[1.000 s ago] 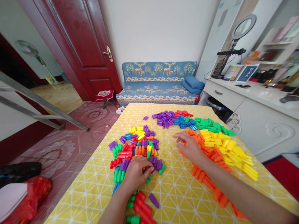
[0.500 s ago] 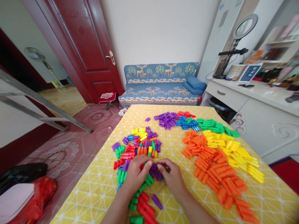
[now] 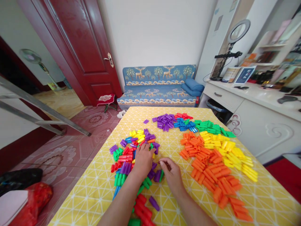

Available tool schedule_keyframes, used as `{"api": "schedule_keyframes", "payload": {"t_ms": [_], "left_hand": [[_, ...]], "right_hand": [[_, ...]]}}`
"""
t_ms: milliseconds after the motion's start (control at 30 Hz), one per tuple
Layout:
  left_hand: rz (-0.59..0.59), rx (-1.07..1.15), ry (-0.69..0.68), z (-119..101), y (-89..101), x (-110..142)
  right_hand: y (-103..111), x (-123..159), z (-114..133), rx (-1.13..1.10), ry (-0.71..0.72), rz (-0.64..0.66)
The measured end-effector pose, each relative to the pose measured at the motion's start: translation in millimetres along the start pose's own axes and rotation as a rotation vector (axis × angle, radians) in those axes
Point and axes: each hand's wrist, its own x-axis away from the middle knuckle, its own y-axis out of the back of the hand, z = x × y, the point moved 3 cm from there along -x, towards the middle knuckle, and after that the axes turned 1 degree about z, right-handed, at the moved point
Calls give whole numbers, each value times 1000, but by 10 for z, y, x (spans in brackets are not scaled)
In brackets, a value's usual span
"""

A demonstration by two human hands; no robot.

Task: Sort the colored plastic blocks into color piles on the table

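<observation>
My left hand [image 3: 144, 160] reaches over the mixed pile of plastic tube pieces, palm down, thumb held apart from the fingers. Its fingertips are at orange and yellow pieces, partly covered by the hand. My right hand [image 3: 172, 175] is just right of the pile, thumb and forefinger curled together; whatever they may pinch is too small to make out. Beside its fingers lie a purple piece [image 3: 157, 176] and a green piece [image 3: 161, 176]. A lone purple piece [image 3: 154, 203] lies nearer me, beside red pieces [image 3: 143, 208]. Green pieces [image 3: 120, 180] sit left of my left forearm.
Sorted heaps of orange [image 3: 211, 169], yellow [image 3: 235, 150], green [image 3: 211, 128], blue [image 3: 184, 124], purple [image 3: 165, 121] and red [image 3: 183, 115] pieces curve along the right and far side. Beyond the yellow tablecloth [image 3: 89, 194] stand a blue sofa [image 3: 157, 91] and a white dresser [image 3: 265, 125].
My left hand has moved forward from the purple pieces to the far part of the mixed pile. My right hand stays close by. The view has shifted slightly.
</observation>
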Motion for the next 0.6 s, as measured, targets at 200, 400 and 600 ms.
{"api": "schedule_keyframes", "payload": {"t_ms": [200,400,600], "left_hand": [[-92,285,5,135,145,231],[-164,711,-14,146,262,521],[-157,804,-55,32,259,549]], "right_hand": [[6,-6,-1,-25,-5,-37],[-38,43,64,-111,0,75],[-3,57,138,-230,-12,92]]}}
